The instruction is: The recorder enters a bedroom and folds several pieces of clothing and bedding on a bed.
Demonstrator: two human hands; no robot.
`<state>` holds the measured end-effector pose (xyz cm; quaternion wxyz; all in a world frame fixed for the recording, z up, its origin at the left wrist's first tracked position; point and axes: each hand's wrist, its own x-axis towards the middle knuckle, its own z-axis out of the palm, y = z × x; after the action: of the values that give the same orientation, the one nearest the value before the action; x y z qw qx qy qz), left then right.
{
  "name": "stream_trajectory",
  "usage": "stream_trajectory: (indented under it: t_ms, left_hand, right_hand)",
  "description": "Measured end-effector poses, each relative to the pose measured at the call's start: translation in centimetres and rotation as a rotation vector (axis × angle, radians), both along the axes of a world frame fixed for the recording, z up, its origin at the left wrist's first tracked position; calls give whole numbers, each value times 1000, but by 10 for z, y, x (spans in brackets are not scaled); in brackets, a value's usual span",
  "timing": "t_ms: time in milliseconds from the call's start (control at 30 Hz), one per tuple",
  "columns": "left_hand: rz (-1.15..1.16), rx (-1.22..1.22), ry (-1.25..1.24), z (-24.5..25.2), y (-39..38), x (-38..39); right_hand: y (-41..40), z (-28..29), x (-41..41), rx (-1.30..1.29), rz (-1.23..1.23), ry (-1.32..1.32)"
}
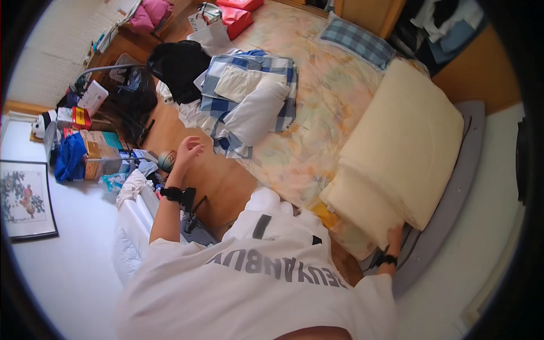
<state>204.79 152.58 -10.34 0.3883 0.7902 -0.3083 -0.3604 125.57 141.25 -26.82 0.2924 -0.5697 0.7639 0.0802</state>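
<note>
My left hand is raised over the wooden floor, fingers apart and slightly curled, holding nothing. At the bed's right side, my right hand is at the lower edge of a cream foam pad or folded quilt; its fingertips are partly hidden, so its hold is unclear. The cream bedding is folded over at its near end and lies beside the grey padded headboard. Under it spreads a floral bed sheet. A yellow cloth shows beneath its near corner.
Blue checked fabric with folded white cloths and a black garment lie at the bed's left edge. A checked pillow is at the far side. A basketball, boxes and bags stand left; white bedding lies near my left arm.
</note>
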Motion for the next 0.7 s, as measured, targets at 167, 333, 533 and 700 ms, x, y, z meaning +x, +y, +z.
stream_trajectory:
  t_ms: [167, 333, 533, 700]
  left_hand:
    - [-54, 8, 67, -99, -43, 68]
    - [-127, 194, -56, -211, -117, 111]
    - [-210, 685, -113, -283, -164, 145]
    - [-267, 644, -241, -303, -176, 141]
  right_hand:
    - [52, 53, 92, 148, 37, 15]
    - [65, 150, 162, 80, -205, -37]
    - [81, 227, 216, -102, -225, 26]
    - [95, 263, 261, -49, -200, 139]
